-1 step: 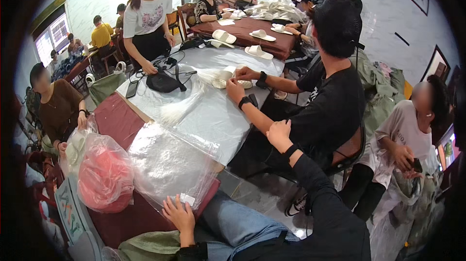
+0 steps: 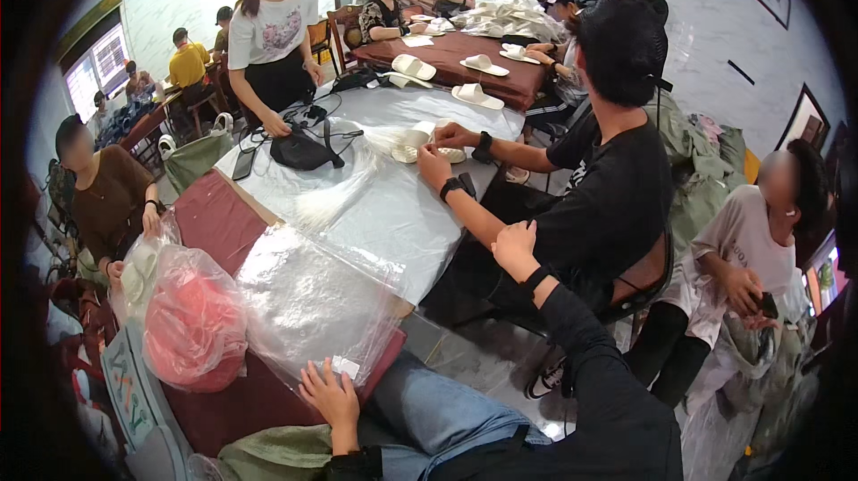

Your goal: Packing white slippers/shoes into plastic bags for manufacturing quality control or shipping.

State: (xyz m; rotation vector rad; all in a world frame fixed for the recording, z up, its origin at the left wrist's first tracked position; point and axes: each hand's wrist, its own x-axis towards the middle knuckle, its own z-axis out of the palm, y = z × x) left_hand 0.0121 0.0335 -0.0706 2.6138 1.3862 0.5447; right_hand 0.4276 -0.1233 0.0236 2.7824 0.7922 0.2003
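Observation:
My left hand (image 2: 332, 396) lies with spread fingers on the near edge of a clear plastic bag (image 2: 313, 289), beside a small white label (image 2: 345, 367). The bag is on a dark red table covering (image 2: 219, 226). My right hand (image 2: 515, 250), thumb apart from the fingers, rests against the arm of a co-worker in black; no object shows in it. That co-worker's two hands (image 2: 438, 150) work at a cream slide sandal (image 2: 407, 152) beside a bundle of white threads (image 2: 331, 199).
A clear bag with pink-red contents (image 2: 195, 324) stands left of the flat bag. Black cables, a black pouch (image 2: 299, 150) and a phone (image 2: 242, 164) lie on the grey sheet. Several sandals (image 2: 477, 97) are farther back. Co-workers sit and stand around; sacks (image 2: 688, 159) are piled right.

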